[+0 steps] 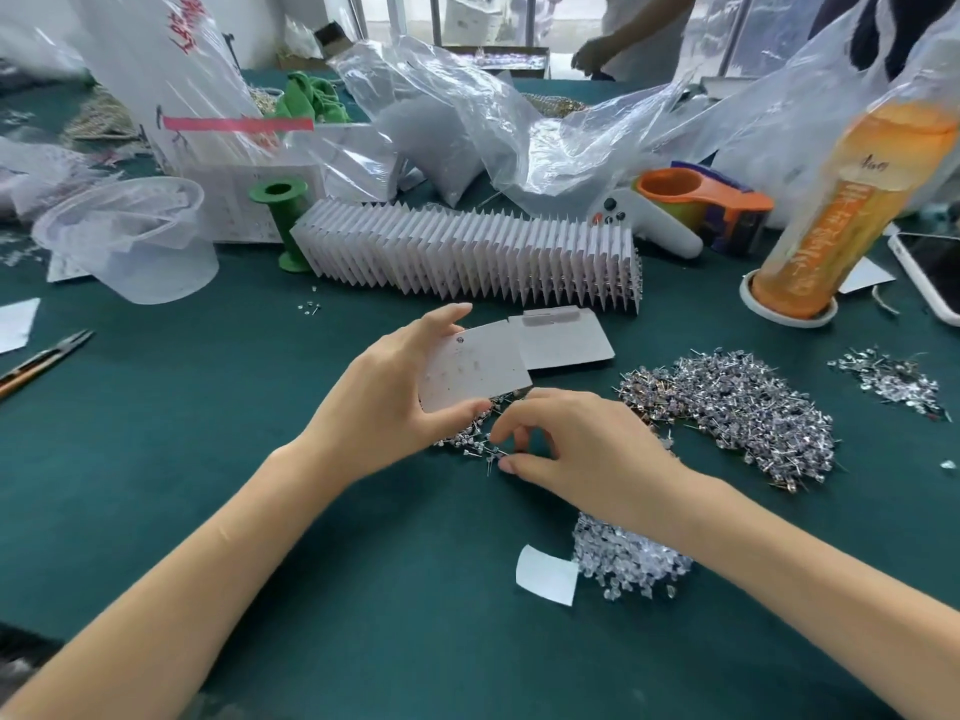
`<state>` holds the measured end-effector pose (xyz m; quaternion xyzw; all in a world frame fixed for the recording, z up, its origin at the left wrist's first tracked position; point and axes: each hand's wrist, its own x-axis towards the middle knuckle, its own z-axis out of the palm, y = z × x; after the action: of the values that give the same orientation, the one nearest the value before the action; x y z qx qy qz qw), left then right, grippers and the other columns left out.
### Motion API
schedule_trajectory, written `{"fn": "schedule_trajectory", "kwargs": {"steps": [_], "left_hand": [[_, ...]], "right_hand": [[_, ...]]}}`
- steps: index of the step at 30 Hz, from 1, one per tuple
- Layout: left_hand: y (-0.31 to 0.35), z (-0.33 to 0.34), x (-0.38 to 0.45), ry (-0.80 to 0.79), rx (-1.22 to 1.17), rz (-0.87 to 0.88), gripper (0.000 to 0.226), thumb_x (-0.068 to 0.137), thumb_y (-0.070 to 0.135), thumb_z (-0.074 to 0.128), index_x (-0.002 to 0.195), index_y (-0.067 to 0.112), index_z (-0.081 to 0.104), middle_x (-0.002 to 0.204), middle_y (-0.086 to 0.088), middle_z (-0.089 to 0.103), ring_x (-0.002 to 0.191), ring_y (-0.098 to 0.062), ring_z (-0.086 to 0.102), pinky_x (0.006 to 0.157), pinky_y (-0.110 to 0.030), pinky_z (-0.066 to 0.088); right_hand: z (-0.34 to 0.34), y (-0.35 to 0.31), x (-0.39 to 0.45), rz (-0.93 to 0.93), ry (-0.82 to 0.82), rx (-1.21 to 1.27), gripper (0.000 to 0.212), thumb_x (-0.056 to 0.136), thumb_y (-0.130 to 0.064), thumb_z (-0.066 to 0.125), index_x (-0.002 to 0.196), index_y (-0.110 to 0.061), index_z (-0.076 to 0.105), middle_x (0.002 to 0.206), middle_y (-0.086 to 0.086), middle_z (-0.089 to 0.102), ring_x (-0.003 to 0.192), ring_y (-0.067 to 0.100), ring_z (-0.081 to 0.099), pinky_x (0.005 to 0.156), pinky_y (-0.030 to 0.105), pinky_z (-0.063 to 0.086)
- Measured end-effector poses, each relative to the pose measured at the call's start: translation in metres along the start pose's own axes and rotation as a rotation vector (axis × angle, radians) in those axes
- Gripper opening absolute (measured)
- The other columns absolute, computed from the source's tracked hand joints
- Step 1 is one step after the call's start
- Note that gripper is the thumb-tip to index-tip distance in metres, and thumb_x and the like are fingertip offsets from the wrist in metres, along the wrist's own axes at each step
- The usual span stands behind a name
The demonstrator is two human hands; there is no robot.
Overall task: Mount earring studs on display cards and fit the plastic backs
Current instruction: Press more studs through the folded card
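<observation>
My left hand (387,394) grips a white display card (475,368) by its edges, just above the green table. Under and beside it lies a small scatter of earring studs (470,441). My right hand (576,446) is bent over that scatter, thumb and forefinger closing on a stud at the cloth; the stud itself is too small to make out. A big heap of studs (743,402) lies to the right. Clear plastic backs (628,561) are piled near my right forearm. A long fanned row of filled cards (467,254) stands behind.
A blank folded card (563,340) lies behind the held one. Around stand an orange bottle (841,210), a tape dispenser (701,202), a phone (930,272), a plastic cup (130,236), a green spool (283,226), snips (44,361) and plastic bags (441,127). Another person's hand (592,57) is at the far edge.
</observation>
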<state>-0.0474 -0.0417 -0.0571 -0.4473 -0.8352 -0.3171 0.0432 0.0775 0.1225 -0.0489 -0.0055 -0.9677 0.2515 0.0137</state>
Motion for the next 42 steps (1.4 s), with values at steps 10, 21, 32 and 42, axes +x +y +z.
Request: {"fn": "schedule_trajectory", "kwargs": {"steps": [10, 21, 32, 42], "left_hand": [[0.0034, 0.0042, -0.0030, -0.014, 0.007, 0.011, 0.077, 0.071, 0.048, 0.072, 0.137, 0.033, 0.035, 0.120, 0.006, 0.060, 0.106, 0.005, 0.046, 0.088, -0.007, 0.032], [0.0052, 0.0053, -0.0043, -0.018, -0.005, 0.024, 0.074, 0.072, 0.047, 0.073, 0.136, 0.030, 0.039, 0.122, 0.011, 0.057, 0.115, -0.005, 0.050, 0.095, -0.013, 0.033], [0.0046, 0.0036, -0.0038, -0.008, 0.012, 0.031, 0.073, 0.072, 0.049, 0.071, 0.135, 0.030, 0.041, 0.121, 0.012, 0.057, 0.110, -0.008, 0.053, 0.092, -0.014, 0.036], [0.0050, 0.0041, -0.0052, -0.028, 0.027, 0.056, 0.072, 0.073, 0.044, 0.075, 0.135, 0.028, 0.042, 0.120, 0.024, 0.047, 0.113, -0.006, 0.050, 0.095, -0.010, 0.031]], "right_hand": [[-0.0027, 0.0044, -0.0029, -0.018, 0.037, 0.010, 0.009, 0.088, -0.022, 0.065, 0.088, -0.031, 0.065, 0.078, -0.018, 0.057, 0.071, 0.002, 0.046, 0.066, 0.023, 0.037], [0.0047, 0.0027, -0.0036, -0.043, 0.048, -0.009, 0.013, 0.084, -0.036, 0.070, 0.096, -0.031, 0.068, 0.079, -0.015, 0.054, 0.062, -0.007, 0.042, 0.063, 0.021, 0.032], [0.0040, 0.0049, -0.0078, 0.004, 0.119, -0.028, 0.003, 0.087, -0.030, 0.066, 0.088, -0.030, 0.068, 0.080, -0.015, 0.054, 0.060, 0.002, 0.042, 0.063, 0.023, 0.035], [0.0042, 0.0004, -0.0085, -0.052, 0.146, -0.047, 0.011, 0.089, -0.031, 0.066, 0.095, -0.025, 0.071, 0.092, -0.010, 0.064, 0.074, 0.013, 0.053, 0.070, 0.029, 0.044]]}}
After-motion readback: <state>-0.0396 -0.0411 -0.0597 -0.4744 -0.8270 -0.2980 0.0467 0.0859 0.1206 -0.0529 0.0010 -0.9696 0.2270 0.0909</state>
